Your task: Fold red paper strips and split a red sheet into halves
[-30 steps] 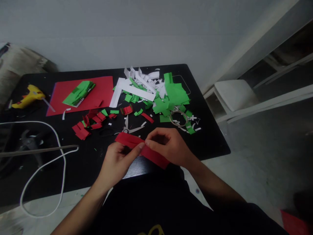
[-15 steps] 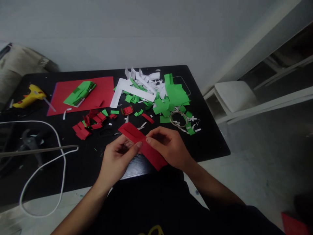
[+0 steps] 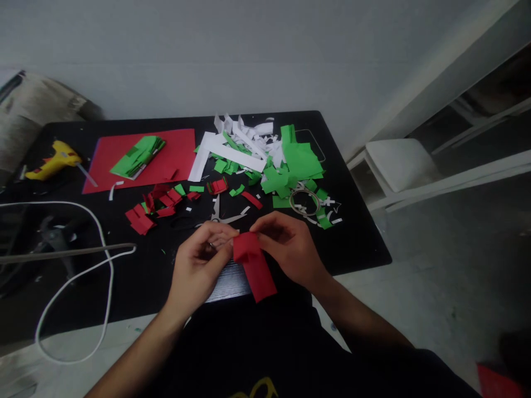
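Observation:
Between my hands, over the table's front edge, hangs a red paper strip (image 3: 258,271). My left hand (image 3: 203,260) pinches its upper left corner between thumb and fingers. At the upper right corner, my right hand (image 3: 286,243) grips the same strip, fingers closed. The strip's upper end looks folded over, and its lower end hangs toward my lap. Just beyond my hands lie scissors (image 3: 222,217) with their blades spread. Past them sits a small folded red and green paper piece (image 3: 217,186).
Red scraps (image 3: 141,220) lie left of my hands; white strips (image 3: 236,152) and green paper (image 3: 301,160) pile behind. A tape ring (image 3: 305,203) is at the right. A yellow glue gun (image 3: 56,161), a red sheet (image 3: 182,149) and a white cable (image 3: 108,287) occupy the left.
The red strip has gone from lying diagonally across my hands to a folded shape hanging down. Both hands have shifted to its upper end, and the scissors now show.

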`<state>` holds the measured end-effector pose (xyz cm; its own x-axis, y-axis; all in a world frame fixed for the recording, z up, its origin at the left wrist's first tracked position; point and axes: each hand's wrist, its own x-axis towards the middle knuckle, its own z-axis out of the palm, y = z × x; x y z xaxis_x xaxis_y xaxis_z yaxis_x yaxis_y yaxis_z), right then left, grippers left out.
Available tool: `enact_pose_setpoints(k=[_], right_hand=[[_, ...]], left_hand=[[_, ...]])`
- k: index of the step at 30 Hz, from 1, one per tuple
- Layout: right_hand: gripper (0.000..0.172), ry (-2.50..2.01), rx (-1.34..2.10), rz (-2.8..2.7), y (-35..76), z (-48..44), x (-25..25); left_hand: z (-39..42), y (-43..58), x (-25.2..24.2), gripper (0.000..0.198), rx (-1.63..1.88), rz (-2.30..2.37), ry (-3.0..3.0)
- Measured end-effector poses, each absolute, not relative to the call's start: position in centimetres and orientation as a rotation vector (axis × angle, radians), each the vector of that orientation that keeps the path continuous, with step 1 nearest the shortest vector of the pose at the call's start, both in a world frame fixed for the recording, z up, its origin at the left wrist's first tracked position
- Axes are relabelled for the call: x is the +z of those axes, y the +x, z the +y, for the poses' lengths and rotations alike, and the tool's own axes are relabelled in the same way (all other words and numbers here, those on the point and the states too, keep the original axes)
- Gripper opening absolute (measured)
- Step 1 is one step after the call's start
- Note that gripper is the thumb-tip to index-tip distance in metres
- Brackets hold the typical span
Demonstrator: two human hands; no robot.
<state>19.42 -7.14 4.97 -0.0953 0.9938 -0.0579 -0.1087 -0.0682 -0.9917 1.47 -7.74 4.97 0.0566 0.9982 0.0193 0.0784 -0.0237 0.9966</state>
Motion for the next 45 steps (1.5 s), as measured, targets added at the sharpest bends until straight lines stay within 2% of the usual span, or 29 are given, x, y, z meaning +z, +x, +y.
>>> enact_pose_setpoints(k=[3,13,18,23,27,32,45], right_hand=[[0.002,-1.126,1.359,-1.167,19.4,-7.2,5.1],[0.014,-1.108,1.313,-1.217,19.7,-7.9,5.8],[0.007,-1.080,1.326,-1.168,19.3,-8.3,5.8],[0.020,-1.112,1.278,-1.078,18.8,-8.6,5.7],[0.026,-1.091,1.249,-1.039,18.6,-8.8,5.7],[0.024,-1.088,1.248,-1.051,18.6,-8.8,5.5],[0.015,-1.148,1.202,-1.135,18.7,-8.5,5.9]], left_hand=[[-7.8,1.4,4.9,0.004,1.164,1.248,1.363],[-8.0,0.6,4.7,0.014,1.156,1.104,1.471],[-8.0,0.5,4.9,0.019,1.146,1.080,1.624],[-8.6,0.8,4.8,0.014,1.256,1.070,1.573],[-8.7,1.3,4.6,0.023,1.319,1.153,1.389],[-8.5,1.4,4.5,0.006,1.268,1.251,1.429],[-8.7,1.1,4.2,0.009,1.262,1.296,1.486]])
